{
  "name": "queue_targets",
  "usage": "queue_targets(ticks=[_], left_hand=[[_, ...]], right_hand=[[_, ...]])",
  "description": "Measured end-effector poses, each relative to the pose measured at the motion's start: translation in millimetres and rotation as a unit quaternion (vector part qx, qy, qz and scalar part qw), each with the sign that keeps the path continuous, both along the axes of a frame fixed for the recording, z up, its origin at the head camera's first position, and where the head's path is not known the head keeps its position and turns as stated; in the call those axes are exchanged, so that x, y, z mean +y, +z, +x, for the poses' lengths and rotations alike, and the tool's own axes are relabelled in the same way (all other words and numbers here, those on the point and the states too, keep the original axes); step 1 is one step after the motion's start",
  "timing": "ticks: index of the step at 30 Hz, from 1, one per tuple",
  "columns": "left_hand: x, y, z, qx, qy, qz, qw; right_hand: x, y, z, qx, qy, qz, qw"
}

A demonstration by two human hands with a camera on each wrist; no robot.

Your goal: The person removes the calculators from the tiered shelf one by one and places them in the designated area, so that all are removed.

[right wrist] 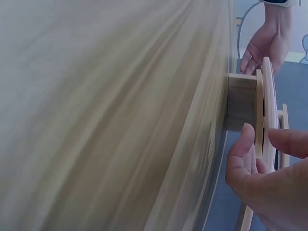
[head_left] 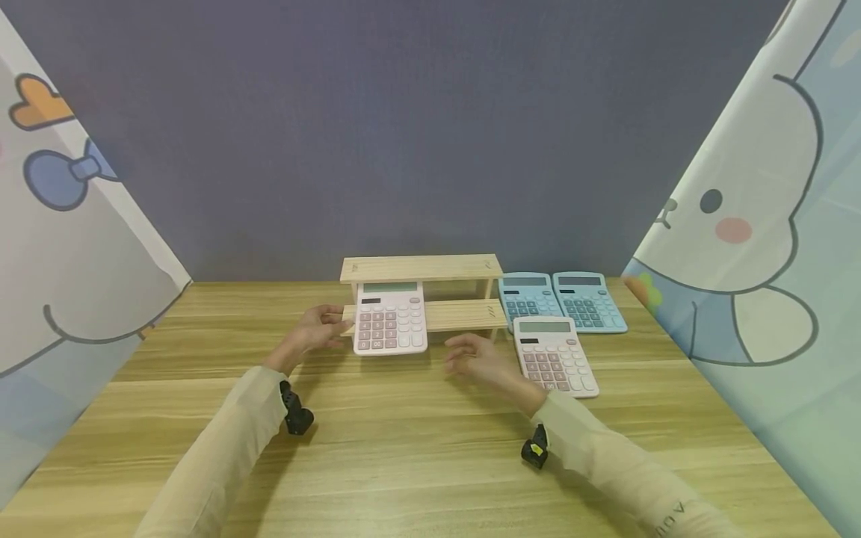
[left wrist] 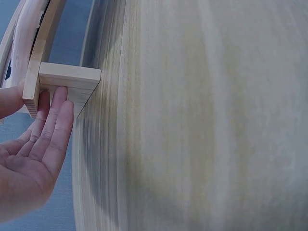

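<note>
A pink-and-white calculator [head_left: 390, 321] leans on the lower board of a small two-tier wooden shelf [head_left: 464, 315], its lower end jutting out past the front edge. My left hand [head_left: 314, 335] is at the shelf's left end. In the left wrist view its thumb is by the edge of the lower board [left wrist: 47, 36], and the loosely straight fingers reach below that board beside the shelf's leg. My right hand [head_left: 480, 364] hovers to the right of the calculator, fingers loosely bent and holding nothing. The right wrist view shows its thumb overlapping the calculator's edge [right wrist: 270, 106].
Another pink calculator [head_left: 568, 359] lies on the wooden table [head_left: 377, 456], partly behind my right wrist. Two blue calculators [head_left: 528, 295] lie right of the shelf, at the back. A dark grey panel [head_left: 417, 134] rises behind the table, with cartoon-printed sheets at both sides.
</note>
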State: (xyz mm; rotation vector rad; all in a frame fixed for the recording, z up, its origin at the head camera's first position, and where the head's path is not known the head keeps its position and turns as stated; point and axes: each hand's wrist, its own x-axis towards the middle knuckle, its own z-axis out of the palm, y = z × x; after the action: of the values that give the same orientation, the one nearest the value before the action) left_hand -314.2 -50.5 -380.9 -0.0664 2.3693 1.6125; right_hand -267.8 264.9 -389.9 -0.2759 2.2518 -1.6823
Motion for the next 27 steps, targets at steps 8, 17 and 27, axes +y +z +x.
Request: queue_targets(ticks=[8,17,27], left_hand=[[0.4,0.0,0.3,0.002,-0.001,-0.001,1.0000],[1.6,-0.4,0.1,0.008,0.000,0.003,1.0000],[1.7,-1.5,0.0,0.013,0.004,0.003,0.9999]], right_hand=[[-15.1,-3.3,-4.8,-0.021,0.009,-0.059,0.9980],[-27.1,-4.0,-7.5,-0.023,-0.011,-0.111,0.9935],[-34.3,-3.3,-10.4,-0.030,-0.025,-0.128,0.9910]])
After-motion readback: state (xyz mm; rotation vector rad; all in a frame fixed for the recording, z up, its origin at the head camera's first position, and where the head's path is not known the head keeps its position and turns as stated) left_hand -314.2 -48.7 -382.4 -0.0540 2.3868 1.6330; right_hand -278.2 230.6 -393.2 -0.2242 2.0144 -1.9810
